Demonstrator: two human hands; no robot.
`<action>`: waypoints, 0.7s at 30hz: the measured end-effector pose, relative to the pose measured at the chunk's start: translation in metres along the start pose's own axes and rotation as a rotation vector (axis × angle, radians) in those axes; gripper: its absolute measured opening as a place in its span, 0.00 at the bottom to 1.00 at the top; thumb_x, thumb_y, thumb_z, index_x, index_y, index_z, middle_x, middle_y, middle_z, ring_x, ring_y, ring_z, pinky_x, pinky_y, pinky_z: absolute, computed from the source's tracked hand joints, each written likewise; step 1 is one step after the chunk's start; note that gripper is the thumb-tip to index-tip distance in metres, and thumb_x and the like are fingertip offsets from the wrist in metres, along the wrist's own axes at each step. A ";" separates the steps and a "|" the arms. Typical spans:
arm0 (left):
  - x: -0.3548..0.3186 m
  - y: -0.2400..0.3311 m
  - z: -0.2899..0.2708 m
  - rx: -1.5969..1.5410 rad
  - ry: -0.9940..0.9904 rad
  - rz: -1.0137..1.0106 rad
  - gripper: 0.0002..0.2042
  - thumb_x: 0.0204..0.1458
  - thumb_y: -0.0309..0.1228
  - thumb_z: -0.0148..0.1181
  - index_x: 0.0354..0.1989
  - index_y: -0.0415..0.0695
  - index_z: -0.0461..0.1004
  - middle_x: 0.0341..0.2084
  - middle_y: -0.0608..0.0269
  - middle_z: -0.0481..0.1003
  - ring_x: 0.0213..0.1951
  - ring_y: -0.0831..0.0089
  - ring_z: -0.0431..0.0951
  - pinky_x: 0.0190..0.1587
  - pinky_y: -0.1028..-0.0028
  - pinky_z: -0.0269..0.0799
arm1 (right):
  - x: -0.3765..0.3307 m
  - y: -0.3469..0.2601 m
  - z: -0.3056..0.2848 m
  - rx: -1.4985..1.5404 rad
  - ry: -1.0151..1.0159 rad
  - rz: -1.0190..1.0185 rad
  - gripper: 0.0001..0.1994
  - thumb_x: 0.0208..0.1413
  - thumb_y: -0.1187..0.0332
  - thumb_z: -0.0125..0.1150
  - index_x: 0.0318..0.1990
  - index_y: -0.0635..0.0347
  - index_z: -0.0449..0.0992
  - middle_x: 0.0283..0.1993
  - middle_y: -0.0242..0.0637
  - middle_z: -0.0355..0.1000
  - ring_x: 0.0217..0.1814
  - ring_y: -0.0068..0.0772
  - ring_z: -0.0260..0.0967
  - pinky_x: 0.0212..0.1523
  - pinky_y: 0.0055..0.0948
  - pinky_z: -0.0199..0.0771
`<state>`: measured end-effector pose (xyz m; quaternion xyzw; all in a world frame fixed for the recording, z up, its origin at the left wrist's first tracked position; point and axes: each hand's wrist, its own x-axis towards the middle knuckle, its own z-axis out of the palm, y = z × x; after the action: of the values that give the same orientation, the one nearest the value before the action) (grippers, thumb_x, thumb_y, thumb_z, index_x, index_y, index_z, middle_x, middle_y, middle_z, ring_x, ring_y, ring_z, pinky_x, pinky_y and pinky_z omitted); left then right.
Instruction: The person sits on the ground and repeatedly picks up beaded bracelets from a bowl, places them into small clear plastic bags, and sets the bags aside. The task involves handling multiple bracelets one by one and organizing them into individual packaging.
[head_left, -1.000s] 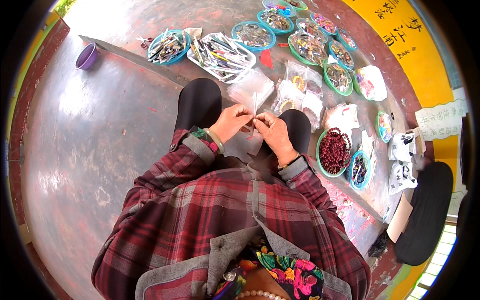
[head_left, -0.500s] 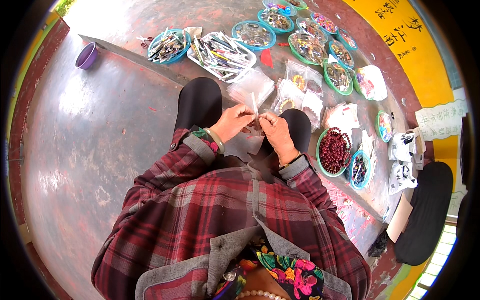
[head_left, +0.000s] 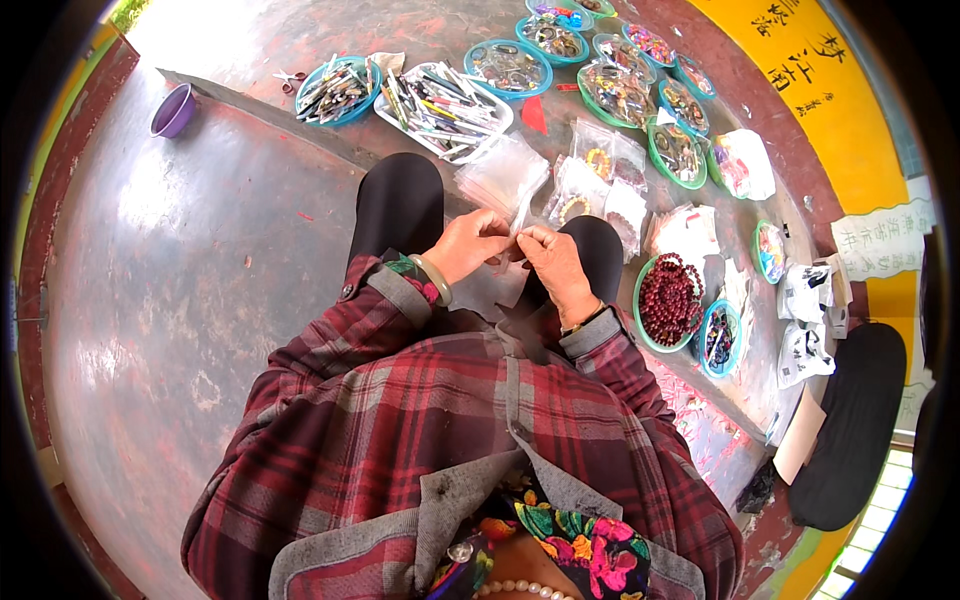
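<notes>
A: Where are the hands?

B: Both meet above the lap, between the black-clad knees. The left hand point(head_left: 468, 245) has its fingers curled in narrow, tips pinched at something very small that I cannot make out. The right hand point(head_left: 553, 262) faces it, fingertips almost touching the left ones, pinched the same way.

A: What lies under them?

B: A clear thin plastic bag point(head_left: 490, 288) lies on the lap just below the fingers. A green bangle point(head_left: 432, 279) sits on the left wrist.

A: And around them?

B: Just beyond the fingertips there is a loose pile of small clear plastic packets point(head_left: 505, 180), some with ring-shaped bracelets inside. To the right, near the right knee, stands a green round dish of dark red beads point(head_left: 668, 300). Further off, a white tray of pen-like sticks point(head_left: 440, 100) rests beside a blue round dish of similar sticks point(head_left: 338, 90). A purple plastic bowl point(head_left: 173, 109) stands well apart at the far left, on the reddish floor point(head_left: 200, 300).
</notes>
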<state>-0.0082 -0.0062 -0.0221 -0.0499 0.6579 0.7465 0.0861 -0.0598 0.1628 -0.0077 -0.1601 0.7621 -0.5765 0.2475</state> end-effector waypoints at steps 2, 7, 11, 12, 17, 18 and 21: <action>0.000 0.000 -0.001 -0.021 -0.016 -0.013 0.08 0.51 0.28 0.56 0.36 0.36 0.71 0.30 0.64 0.74 0.31 0.79 0.74 0.33 0.77 0.73 | -0.001 -0.001 -0.001 -0.004 0.006 0.006 0.13 0.50 0.64 0.54 0.31 0.66 0.76 0.24 0.35 0.74 0.26 0.21 0.71 0.28 0.21 0.70; 0.003 -0.006 -0.003 -0.076 -0.023 -0.055 0.09 0.52 0.27 0.54 0.38 0.35 0.72 0.29 0.61 0.75 0.31 0.77 0.75 0.35 0.77 0.73 | 0.001 0.000 -0.002 -0.086 0.008 0.016 0.11 0.49 0.66 0.55 0.31 0.66 0.77 0.23 0.35 0.74 0.25 0.21 0.70 0.28 0.21 0.70; 0.004 -0.008 -0.003 -0.159 0.051 -0.097 0.06 0.51 0.25 0.52 0.34 0.36 0.72 0.29 0.62 0.75 0.31 0.75 0.75 0.36 0.76 0.72 | 0.001 0.001 -0.001 -0.061 0.068 0.034 0.11 0.48 0.66 0.56 0.30 0.66 0.77 0.22 0.34 0.74 0.24 0.21 0.70 0.28 0.21 0.70; 0.005 -0.010 -0.004 -0.203 0.073 -0.101 0.06 0.50 0.25 0.51 0.33 0.37 0.72 0.29 0.62 0.75 0.31 0.74 0.75 0.37 0.76 0.72 | 0.003 0.007 -0.001 -0.040 0.090 0.033 0.10 0.48 0.66 0.56 0.29 0.66 0.76 0.22 0.34 0.74 0.24 0.20 0.70 0.27 0.22 0.70; 0.005 -0.006 -0.007 -0.252 0.116 -0.178 0.04 0.49 0.26 0.52 0.32 0.39 0.69 0.27 0.64 0.74 0.30 0.75 0.75 0.39 0.74 0.71 | 0.003 0.009 -0.001 -0.256 0.194 -0.114 0.09 0.47 0.66 0.55 0.29 0.64 0.75 0.22 0.40 0.73 0.24 0.27 0.72 0.27 0.26 0.70; 0.005 -0.006 -0.007 -0.314 0.099 -0.190 0.04 0.49 0.26 0.52 0.32 0.40 0.69 0.26 0.64 0.74 0.30 0.75 0.74 0.39 0.74 0.71 | 0.002 0.007 0.002 -0.363 0.207 -0.150 0.09 0.48 0.66 0.54 0.29 0.64 0.75 0.23 0.42 0.73 0.24 0.30 0.73 0.27 0.28 0.71; 0.005 -0.009 -0.001 -0.349 0.129 -0.168 0.05 0.50 0.27 0.51 0.33 0.40 0.68 0.24 0.66 0.72 0.31 0.76 0.74 0.36 0.74 0.72 | -0.006 -0.006 0.012 -0.520 0.207 -0.230 0.08 0.48 0.66 0.53 0.28 0.61 0.73 0.24 0.46 0.72 0.27 0.45 0.72 0.28 0.35 0.70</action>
<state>-0.0118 -0.0062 -0.0320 -0.1667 0.5161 0.8347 0.0959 -0.0487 0.1542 -0.0036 -0.2437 0.8823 -0.3993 0.0523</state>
